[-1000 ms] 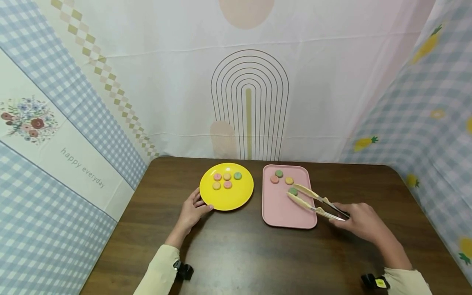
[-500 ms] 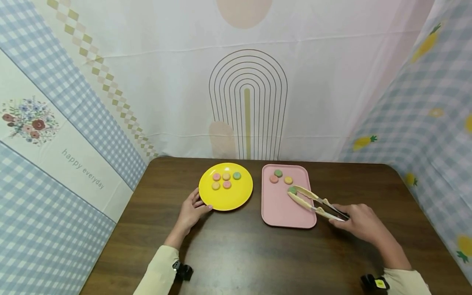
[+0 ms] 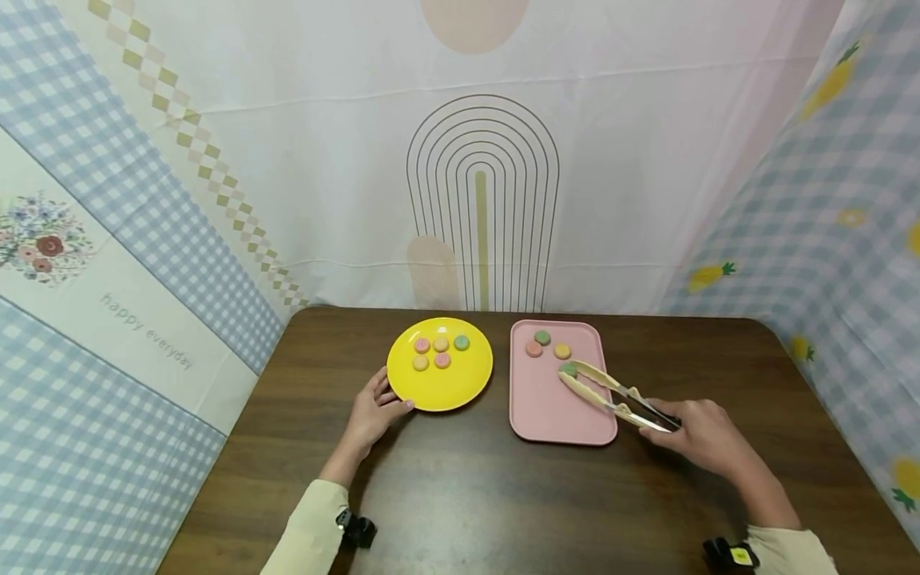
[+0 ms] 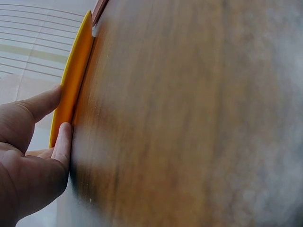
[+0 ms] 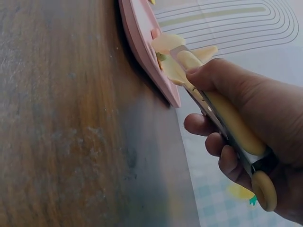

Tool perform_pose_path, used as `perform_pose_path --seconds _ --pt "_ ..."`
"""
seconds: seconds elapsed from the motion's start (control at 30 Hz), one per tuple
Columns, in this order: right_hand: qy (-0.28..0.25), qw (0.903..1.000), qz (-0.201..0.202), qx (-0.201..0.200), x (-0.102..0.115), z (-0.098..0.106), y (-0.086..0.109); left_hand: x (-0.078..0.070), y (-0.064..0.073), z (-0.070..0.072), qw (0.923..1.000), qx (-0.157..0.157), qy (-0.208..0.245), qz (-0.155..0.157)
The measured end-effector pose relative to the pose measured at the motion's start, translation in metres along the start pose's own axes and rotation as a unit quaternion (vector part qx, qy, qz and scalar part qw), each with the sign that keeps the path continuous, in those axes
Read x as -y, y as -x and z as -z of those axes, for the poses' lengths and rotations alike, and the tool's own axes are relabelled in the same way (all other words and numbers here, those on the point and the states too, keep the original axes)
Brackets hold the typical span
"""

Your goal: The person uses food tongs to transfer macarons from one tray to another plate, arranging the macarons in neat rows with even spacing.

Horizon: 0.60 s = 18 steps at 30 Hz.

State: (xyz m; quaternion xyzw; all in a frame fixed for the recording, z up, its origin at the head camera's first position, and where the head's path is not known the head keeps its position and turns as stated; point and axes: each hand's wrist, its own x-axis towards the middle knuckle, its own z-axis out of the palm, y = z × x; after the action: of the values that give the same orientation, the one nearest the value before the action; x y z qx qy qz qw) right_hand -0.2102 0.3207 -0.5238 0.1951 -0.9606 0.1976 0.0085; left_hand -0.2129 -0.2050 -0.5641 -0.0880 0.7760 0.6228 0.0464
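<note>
My right hand grips cream-tipped metal tongs; in the right wrist view the thumb presses one arm and curled fingers wrap the other. The tips reach over the pink tray, one on each side of a green macaron. How firmly they touch it, I cannot tell. Behind it on the tray lie another green macaron, a pink one and a yellow one. My left hand holds the rim of the yellow plate, thumb on top and fingers at its underside.
Several pink, yellow and green macarons sit on the plate, among them a green one. Plate and tray stand side by side near the back edge of the brown wooden table. A patterned cloth wall rises behind.
The tong tips have drawn closer together around the green macaron, which has shifted slightly toward the back of the tray. My left hand has stayed at the plate.
</note>
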Motion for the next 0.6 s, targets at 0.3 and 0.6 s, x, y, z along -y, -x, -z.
perform_pose_path --seconds 0.3,0.6 --pt "-0.010 0.9999 0.004 -0.006 0.008 0.000 -0.008 0.001 -0.001 0.000 1.0000 -0.009 -0.002 0.003" --pt "-0.024 0.9991 0.030 -0.015 0.027 -0.004 -0.027 0.002 -0.002 0.000 1.0000 -0.003 0.000 -0.001"
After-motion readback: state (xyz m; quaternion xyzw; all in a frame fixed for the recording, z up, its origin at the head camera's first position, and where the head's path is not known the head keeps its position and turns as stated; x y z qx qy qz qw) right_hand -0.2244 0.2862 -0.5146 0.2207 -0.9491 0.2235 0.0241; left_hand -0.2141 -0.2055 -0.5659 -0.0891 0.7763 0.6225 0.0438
